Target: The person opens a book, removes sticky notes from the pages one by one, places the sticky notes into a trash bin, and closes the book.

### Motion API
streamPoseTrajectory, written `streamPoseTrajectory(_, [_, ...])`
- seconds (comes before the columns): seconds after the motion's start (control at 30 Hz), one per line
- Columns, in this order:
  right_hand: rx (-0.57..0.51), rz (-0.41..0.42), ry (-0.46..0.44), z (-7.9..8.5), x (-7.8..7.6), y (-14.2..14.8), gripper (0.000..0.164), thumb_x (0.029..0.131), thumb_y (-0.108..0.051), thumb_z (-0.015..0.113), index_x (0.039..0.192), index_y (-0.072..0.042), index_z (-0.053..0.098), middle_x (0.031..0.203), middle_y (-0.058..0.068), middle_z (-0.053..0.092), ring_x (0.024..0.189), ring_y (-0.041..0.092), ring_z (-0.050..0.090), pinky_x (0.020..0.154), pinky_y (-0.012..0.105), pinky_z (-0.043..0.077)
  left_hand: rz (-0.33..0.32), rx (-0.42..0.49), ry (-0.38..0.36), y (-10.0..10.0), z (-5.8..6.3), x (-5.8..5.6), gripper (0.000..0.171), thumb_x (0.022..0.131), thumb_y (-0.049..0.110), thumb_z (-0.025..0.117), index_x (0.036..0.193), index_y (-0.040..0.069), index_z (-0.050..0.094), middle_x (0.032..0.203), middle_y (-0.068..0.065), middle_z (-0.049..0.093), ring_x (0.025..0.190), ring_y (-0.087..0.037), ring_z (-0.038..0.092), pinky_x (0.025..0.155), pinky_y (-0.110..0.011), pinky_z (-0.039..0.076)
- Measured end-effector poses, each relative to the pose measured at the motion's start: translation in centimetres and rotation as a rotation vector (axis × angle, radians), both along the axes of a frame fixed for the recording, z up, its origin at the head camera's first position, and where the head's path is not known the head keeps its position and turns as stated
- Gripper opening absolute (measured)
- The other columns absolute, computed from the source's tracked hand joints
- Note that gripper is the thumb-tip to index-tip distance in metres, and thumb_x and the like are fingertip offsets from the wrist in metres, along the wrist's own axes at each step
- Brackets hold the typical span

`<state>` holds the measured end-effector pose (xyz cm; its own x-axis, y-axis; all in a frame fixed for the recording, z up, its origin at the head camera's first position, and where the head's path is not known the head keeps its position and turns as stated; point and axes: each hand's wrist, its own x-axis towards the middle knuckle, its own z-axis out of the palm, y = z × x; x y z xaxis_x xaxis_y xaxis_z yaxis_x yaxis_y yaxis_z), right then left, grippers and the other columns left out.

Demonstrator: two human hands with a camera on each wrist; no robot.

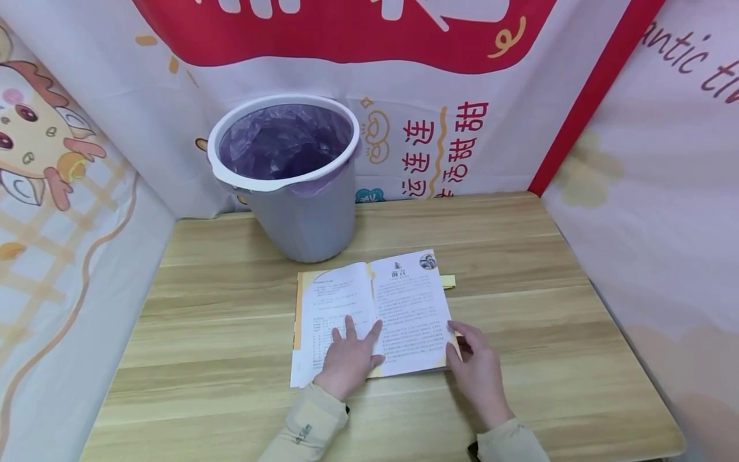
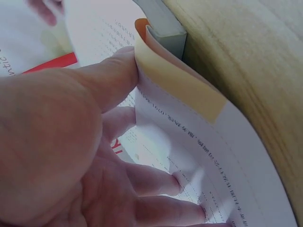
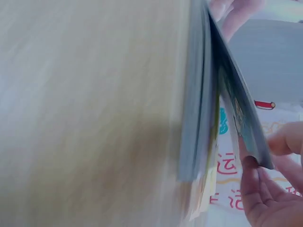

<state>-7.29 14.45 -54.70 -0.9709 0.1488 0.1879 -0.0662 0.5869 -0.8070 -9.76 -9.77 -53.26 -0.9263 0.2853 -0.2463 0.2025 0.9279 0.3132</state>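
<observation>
HEAD: I observe the open book [image 1: 411, 314] on the table [image 1: 577, 359], just in front of the bin [image 1: 303, 221]; left hand [image 1: 348, 361] spread across it, right hand [image 1: 480, 378] at its right edge | LEFT WRIST: I observe spread fingers [image 2: 154, 180] touching printed pages [image 2: 189, 137] | RIGHT WRIST: I observe right hand pinching a raised section [image 3: 244, 113] of the book

The open white paper book [image 1: 410, 308] is black-printed and yellow-bordered; the flat tan wood-look table [image 1: 202, 333] is streaked with brown.
</observation>
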Motion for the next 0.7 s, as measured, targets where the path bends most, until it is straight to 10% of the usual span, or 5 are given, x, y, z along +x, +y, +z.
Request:
streamPoseTrajectory(0.33, [-0.334,-0.059,-0.150,1.5,-0.1,-2.9,0.061,0.088,0.005,0.064,0.146,0.000,0.046,0.129,0.019,0.063,0.119,0.024,0.059,0.088,0.009,0.045,0.000,0.010,0.015,-0.1,-0.5,0.1,0.065,0.095,0.045,0.061,0.152,0.022,0.042,0.146,-0.044,0.027,0.121,-0.070,0.036,0.083,-0.064,0.051])
streamPoseTrajectory(0.43, [-0.244,-0.057,-0.137,1.6,0.2,-3.7,0.056,0.091,0.001,0.061,0.145,-0.002,0.048,0.125,0.019,0.065,0.106,0.019,0.063,0.081,0.014,0.050,-0.002,0.010,0.021,-0.1,-0.5,0.1,0.065,0.094,0.045,0.061,0.152,0.022,0.042,0.145,-0.045,0.028,0.120,-0.070,0.037,0.083,-0.063,0.052])
streamPoseTrajectory(0.57, [-0.008,0.002,-0.057,1.7,0.7,-4.7,0.059,0.093,-0.002,0.061,0.149,-0.005,0.043,0.070,0.014,0.063,0.049,0.009,0.051,0.045,0.026,0.048,-0.008,0.004,0.034,-0.1,-0.5,0.1,0.065,0.094,0.045,0.062,0.151,0.021,0.044,0.144,-0.045,0.030,0.119,-0.070,0.039,0.080,-0.063,0.053])
streamPoseTrajectory(0.63, [0.100,0.055,-0.006,1.6,0.8,-5.0,0.064,0.092,-0.002,0.062,0.152,-0.005,0.038,0.074,0.015,0.064,0.041,0.007,0.035,0.043,0.028,0.046,-0.008,0.003,0.039,-0.2,-0.4,0.1,0.065,0.094,0.045,0.063,0.150,0.021,0.045,0.144,-0.045,0.031,0.118,-0.070,0.039,0.079,-0.063,0.053])
streamPoseTrajectory(0.7, [0.185,0.102,0.058,1.4,0.8,-5.2,0.070,0.090,0.000,0.064,0.154,-0.005,0.034,0.106,0.023,0.068,0.056,0.013,0.057,0.063,0.032,0.058,-0.010,-0.003,0.040,-0.3,-0.5,0.1,0.065,0.094,0.047,0.062,0.151,0.022,0.044,0.144,-0.044,0.031,0.118,-0.069,0.039,0.079,-0.063,0.053])
